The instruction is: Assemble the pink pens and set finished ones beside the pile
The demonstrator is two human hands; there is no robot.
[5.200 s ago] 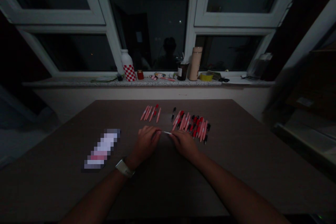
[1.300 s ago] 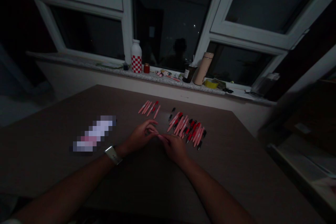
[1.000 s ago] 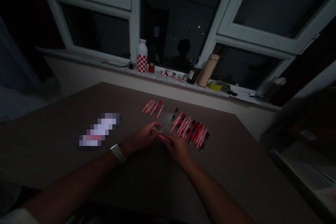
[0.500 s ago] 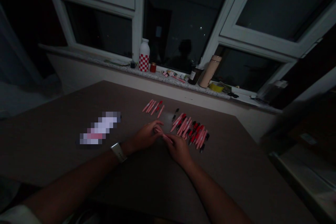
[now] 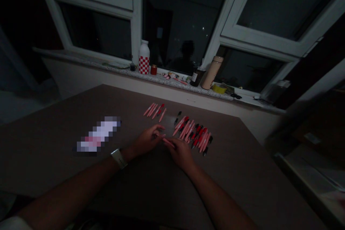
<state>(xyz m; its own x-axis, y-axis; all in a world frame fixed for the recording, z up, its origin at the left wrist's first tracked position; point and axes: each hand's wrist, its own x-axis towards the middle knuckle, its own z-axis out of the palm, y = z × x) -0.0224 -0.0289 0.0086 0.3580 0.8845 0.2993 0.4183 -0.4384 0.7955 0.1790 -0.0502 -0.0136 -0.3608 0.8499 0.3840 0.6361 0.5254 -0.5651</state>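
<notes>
The right hand (image 5: pixel 181 153) grips a pink pen (image 5: pixel 168 142) closed between finger and thumb, over the table (image 5: pixel 54 158). The left hand (image 5: pixel 145 141) lies open just beside the pen's tip, with more pens (image 5: pixel 192 134) lying close ahead.

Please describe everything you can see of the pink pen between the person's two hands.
The pink pen is a slim, straight tube that looks like smooth plastic. It lies at a slant between the hands, above the dark tabletop. Its near end is under the fingers of the right hand, and its far end points toward the left hand. Whether it touches the left hand or the table, and any tip or clip, is too dim to tell.
</notes>
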